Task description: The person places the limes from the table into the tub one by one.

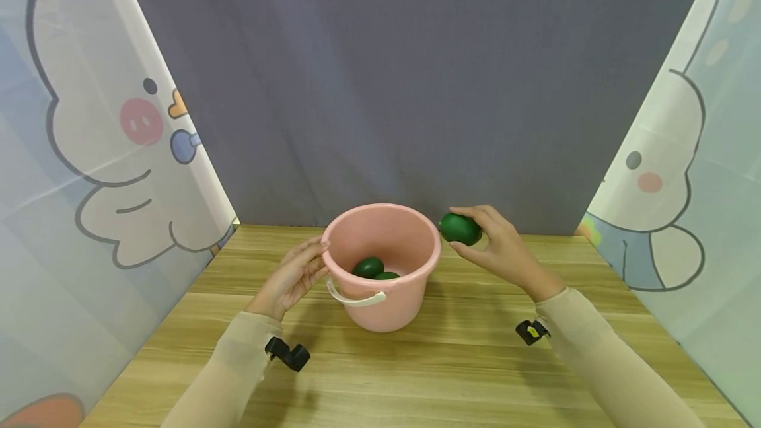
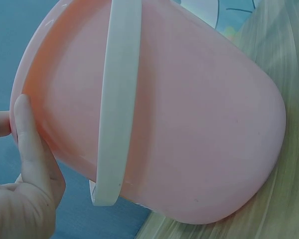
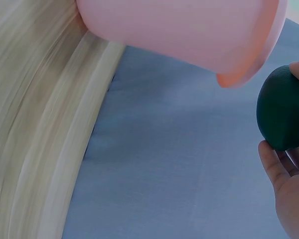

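A pink bucket (image 1: pixel 386 312) stands upright on the wooden table, its white handle (image 2: pixel 118 99) hanging down on the near side. Inside it lie dark green limes (image 1: pixel 368 267), partly hidden by the near rim. My left hand (image 1: pixel 302 274) pinches the bucket's rim at the left, thumb and fingers on either side of the edge in the left wrist view. To the right of the bucket, at about rim height, my right hand (image 1: pixel 496 246) holds another green lime (image 1: pixel 460 228) between thumb and fingers. This lime (image 3: pixel 284 109) is outside the bucket, close to its rim.
The wooden table (image 1: pixel 475 362) runs back to a dark grey cloth backdrop (image 1: pixel 386 84). Pale curtains with cartoon animals hang at the left (image 1: pixel 89 150) and right (image 1: pixel 666 170). A small black mount sits on each wrist.
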`<state>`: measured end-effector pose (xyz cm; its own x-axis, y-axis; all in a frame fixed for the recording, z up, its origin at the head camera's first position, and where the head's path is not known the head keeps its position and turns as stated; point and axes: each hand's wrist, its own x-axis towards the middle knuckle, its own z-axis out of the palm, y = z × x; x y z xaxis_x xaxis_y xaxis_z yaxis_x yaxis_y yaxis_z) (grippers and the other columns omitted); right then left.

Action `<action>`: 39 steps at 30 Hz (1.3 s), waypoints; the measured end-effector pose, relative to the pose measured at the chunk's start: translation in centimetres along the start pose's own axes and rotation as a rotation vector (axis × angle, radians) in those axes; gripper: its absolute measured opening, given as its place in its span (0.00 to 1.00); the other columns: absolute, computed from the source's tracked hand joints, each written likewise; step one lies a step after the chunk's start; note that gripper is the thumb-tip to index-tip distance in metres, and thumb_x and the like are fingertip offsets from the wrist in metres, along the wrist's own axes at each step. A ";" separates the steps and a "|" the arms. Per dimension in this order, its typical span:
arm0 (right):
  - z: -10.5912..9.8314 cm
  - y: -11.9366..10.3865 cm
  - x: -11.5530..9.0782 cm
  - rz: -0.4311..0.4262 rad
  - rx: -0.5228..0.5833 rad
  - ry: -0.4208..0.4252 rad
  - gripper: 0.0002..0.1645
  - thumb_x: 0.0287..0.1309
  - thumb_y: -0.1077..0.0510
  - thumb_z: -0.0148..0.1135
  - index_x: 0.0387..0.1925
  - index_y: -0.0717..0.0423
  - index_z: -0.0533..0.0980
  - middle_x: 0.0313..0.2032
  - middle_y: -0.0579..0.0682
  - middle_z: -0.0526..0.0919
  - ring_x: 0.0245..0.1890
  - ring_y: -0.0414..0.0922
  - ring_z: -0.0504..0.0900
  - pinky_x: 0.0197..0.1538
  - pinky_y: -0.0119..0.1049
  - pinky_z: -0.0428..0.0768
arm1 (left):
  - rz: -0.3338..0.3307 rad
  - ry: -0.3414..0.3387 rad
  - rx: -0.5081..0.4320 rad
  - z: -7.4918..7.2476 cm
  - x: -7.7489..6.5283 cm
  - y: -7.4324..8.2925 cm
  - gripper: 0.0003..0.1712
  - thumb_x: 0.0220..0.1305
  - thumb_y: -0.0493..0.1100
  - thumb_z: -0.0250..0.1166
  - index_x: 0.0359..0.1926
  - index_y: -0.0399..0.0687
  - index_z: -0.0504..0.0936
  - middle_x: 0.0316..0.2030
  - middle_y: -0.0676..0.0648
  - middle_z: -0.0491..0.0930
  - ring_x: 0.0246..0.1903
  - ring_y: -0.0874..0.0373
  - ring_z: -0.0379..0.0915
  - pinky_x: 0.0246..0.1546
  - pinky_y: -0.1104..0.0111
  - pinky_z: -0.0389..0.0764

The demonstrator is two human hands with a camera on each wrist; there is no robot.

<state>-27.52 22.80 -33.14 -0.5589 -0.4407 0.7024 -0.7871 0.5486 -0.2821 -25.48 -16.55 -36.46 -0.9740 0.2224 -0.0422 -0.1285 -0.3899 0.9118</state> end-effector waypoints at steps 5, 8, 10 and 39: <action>0.1 -0.3 0.4 -0.024 -0.001 0.006 0.38 0.49 0.62 0.79 0.64 0.55 0.75 0.54 0.52 0.77 0.52 0.46 0.77 0.47 0.33 0.83 | 0.004 0.001 -0.004 0.0 0.0 0.0 0.26 0.77 0.39 0.56 0.70 0.37 0.62 0.46 0.46 0.74 0.32 0.65 0.78 0.35 0.80 0.85; 0.1 -0.6 0.6 -0.030 0.010 0.008 0.38 0.50 0.62 0.79 0.64 0.56 0.75 0.54 0.53 0.77 0.52 0.46 0.77 0.46 0.34 0.84 | 0.005 0.002 -0.004 0.0 0.0 0.0 0.26 0.76 0.38 0.56 0.70 0.36 0.62 0.46 0.46 0.75 0.31 0.65 0.78 0.35 0.80 0.85; 0.1 -0.8 0.8 -0.030 0.019 0.004 0.38 0.50 0.62 0.79 0.64 0.56 0.75 0.54 0.53 0.77 0.51 0.46 0.77 0.45 0.34 0.84 | 0.005 0.003 -0.007 -0.1 0.0 -0.1 0.25 0.76 0.38 0.56 0.69 0.36 0.63 0.45 0.47 0.75 0.31 0.65 0.79 0.35 0.80 0.85; 1.6 -2.6 2.5 -0.072 0.127 -0.012 0.38 0.53 0.61 0.77 0.65 0.55 0.73 0.55 0.53 0.75 0.50 0.46 0.78 0.45 0.37 0.87 | 0.003 -0.002 -0.007 0.2 0.0 0.0 0.27 0.77 0.39 0.55 0.71 0.38 0.61 0.49 0.46 0.73 0.33 0.65 0.78 0.38 0.80 0.84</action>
<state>-27.29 19.12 -31.72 -0.5021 -0.4849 0.7160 -0.8517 0.4210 -0.3121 -25.41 -16.37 -36.40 -0.9740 0.2231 -0.0384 -0.1268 -0.3973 0.9089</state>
